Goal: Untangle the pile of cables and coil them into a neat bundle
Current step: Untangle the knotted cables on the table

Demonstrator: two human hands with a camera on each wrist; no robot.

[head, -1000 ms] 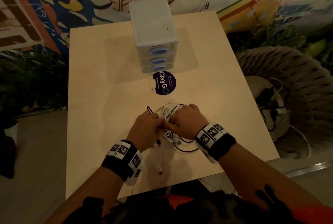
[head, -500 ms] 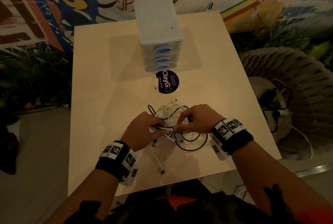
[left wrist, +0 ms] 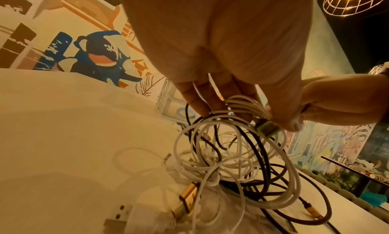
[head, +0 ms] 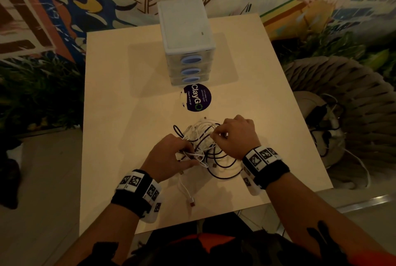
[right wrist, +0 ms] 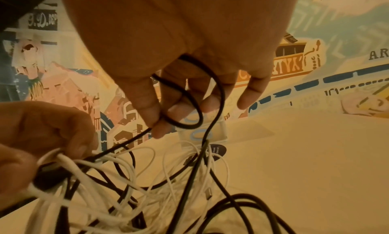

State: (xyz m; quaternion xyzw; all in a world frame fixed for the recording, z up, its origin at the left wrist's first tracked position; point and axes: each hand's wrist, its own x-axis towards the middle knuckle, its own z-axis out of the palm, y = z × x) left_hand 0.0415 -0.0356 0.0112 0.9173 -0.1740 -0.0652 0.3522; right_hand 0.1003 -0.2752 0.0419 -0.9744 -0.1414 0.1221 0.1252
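A tangle of white and black cables (head: 203, 145) lies on the light wooden table (head: 128, 115), near its front. My left hand (head: 188, 155) grips a bunch of white loops (left wrist: 242, 103) at the pile's left side, its thumb pressing beside a green-tipped plug (left wrist: 266, 129). My right hand (head: 216, 135) is at the pile's right, pinching a black cable (right wrist: 189, 104) between thumb and forefinger and holding a loop of it above the heap. A gold plug (left wrist: 188, 196) and a white USB plug (left wrist: 120, 221) lie loose beneath.
A white three-drawer unit (head: 186, 40) stands at the table's far middle, with a round purple sticker (head: 198, 97) in front of it. One white cable end (head: 191, 202) trails toward the front edge. A woven chair (head: 342, 115) holding other cables sits right of the table.
My hands have drawn apart. The right hand moved right and away from me with the black cable, and black loops now spread out on the table beside it.
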